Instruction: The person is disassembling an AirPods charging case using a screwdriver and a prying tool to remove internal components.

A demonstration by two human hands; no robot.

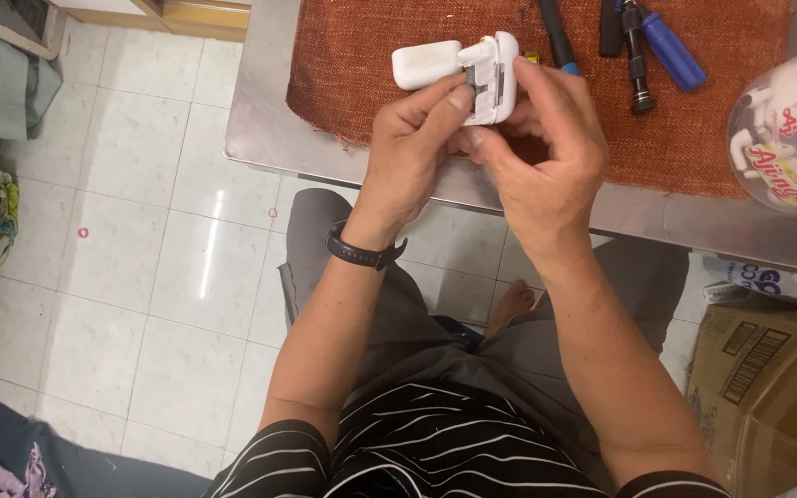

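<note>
- Above the surface, left hand and right hand both grasp a white plastic device.
- Likely light, rigid, smooth; best held by its edges.

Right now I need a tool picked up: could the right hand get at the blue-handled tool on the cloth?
Probably yes, but not freely: the right hand helps the left hand hold the white device. The blue-handled tool lies uncovered on the orange cloth.

A white plastic device is held above a rust-coloured mat by the left hand and right hand; blue-handled tools are seen beyond.
</note>
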